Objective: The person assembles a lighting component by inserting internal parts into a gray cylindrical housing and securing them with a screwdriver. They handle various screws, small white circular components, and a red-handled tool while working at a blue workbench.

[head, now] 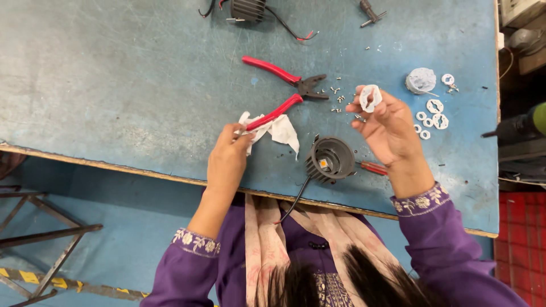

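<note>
Ring, white, thin and oval, is pinched by the fingertips of the right hand above the table; its far edge is partly hidden by the fingers. Tissue, crumpled and white, is gripped by the closed left hand, one corner covered by the red-handled pliers. A ribbed dark housing with a yellow chip is seen between the hands. Small screws are hard to make out. A second housing is cut off at the top edge.
</note>
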